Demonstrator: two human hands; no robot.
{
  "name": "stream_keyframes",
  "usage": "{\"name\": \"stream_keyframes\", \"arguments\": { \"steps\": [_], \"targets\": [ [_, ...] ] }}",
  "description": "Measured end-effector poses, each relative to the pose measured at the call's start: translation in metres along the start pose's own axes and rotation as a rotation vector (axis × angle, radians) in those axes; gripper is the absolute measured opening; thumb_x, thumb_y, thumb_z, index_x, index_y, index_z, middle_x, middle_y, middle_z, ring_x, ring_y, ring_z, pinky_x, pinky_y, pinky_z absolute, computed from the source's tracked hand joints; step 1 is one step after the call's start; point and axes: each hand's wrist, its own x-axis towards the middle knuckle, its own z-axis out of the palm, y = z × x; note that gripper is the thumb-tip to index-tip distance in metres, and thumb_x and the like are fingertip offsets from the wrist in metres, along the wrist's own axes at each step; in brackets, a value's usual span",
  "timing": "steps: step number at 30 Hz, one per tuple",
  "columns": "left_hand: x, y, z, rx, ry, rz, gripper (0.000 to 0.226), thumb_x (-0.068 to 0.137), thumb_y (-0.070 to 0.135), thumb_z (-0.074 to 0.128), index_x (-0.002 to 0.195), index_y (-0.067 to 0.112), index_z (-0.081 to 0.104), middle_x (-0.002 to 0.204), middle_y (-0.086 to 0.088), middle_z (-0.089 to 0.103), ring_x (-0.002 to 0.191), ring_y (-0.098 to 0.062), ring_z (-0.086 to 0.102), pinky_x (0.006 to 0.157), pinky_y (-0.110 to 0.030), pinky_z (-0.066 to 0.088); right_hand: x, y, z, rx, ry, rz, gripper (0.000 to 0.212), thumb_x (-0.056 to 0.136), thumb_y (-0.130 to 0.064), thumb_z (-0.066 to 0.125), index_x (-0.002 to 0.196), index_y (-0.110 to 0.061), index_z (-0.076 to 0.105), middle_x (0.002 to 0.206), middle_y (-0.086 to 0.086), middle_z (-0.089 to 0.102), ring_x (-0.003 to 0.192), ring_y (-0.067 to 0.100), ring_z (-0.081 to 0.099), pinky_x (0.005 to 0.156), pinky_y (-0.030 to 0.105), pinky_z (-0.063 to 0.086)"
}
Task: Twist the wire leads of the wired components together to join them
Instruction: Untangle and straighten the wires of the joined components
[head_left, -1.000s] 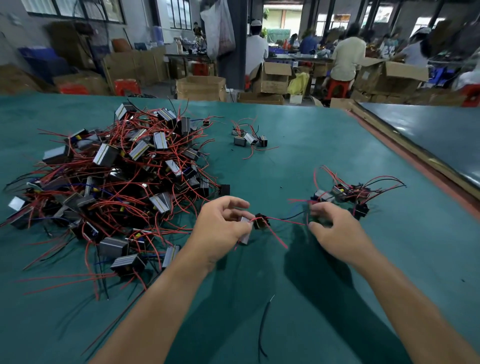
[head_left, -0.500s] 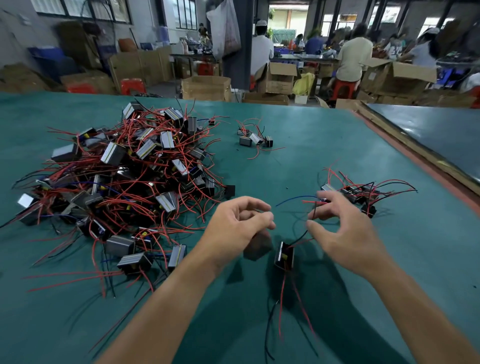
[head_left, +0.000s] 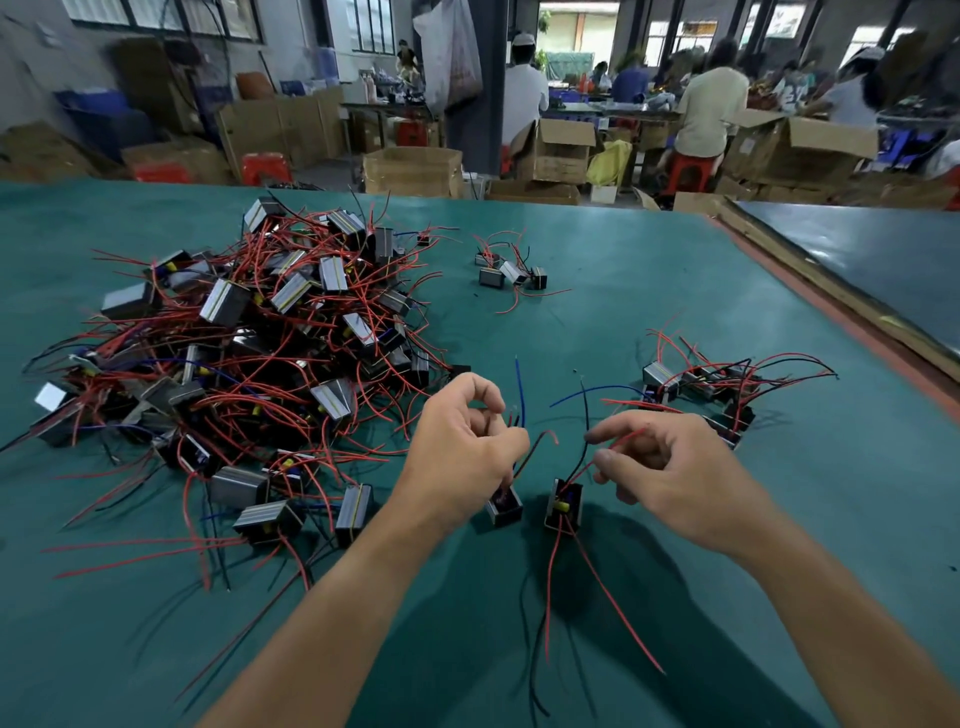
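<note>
Left hand (head_left: 462, 447): pinching leads (head_left: 521, 402); unit (head_left: 504, 506) sitting just below it.
Right hand (head_left: 670, 467): pinching red lead (head_left: 623, 440) of second unit (head_left: 563, 501).

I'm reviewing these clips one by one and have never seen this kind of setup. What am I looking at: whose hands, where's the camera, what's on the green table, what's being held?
There is no machine: a person works with bare hands. The single camera sits on their head, looking forward and down. The left hand pinches the wires of one small boxy component. The right hand pinches a red wire of a second component beside it. The two sets of wires are not yet twisted together. On the green table lie a big tangled pile of the same parts at left, a small cluster farther back, and another cluster at right.
</note>
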Motion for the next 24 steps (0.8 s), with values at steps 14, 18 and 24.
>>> {"name": "stream_keyframes", "arguments": {
  "steps": [14,18,24],
  "targets": [
    [0.007,-0.019,-0.005,0.190,0.013,-0.028,0.012,0.080,0.008,0.077,0.070,0.014,0.073,0.052,0.006,0.054,0.049,-0.010,0.043,0.053,-0.024,0.042,0.000,0.005,0.003,-0.153,0.098,-0.053,0.022,0.087,-0.016,0.069,0.098,-0.035,0.065,0.093,-0.014,0.070,0.059,0.014,0.061,0.071,0.041,0.057],
    [0.006,-0.018,-0.004,0.119,-0.019,-0.097,0.020,0.089,0.008,0.069,0.073,0.018,0.075,0.061,0.002,0.063,0.055,-0.011,0.051,0.065,-0.034,0.052,-0.001,0.003,0.002,-0.107,0.066,-0.025,0.025,0.089,-0.007,0.063,0.085,-0.031,0.069,0.081,-0.010,0.072,0.062,0.018,0.068,0.066,0.052,0.058],
    [0.005,-0.015,0.000,0.174,-0.077,-0.126,0.025,0.097,0.009,0.055,0.077,0.018,0.066,0.065,0.007,0.070,0.057,-0.011,0.055,0.058,-0.024,0.047,-0.001,0.002,0.003,-0.074,0.044,-0.004,0.033,0.090,0.000,0.056,0.077,-0.028,0.067,0.078,-0.006,0.074,0.060,0.013,0.067,0.066,0.054,0.058]
  ]
}}
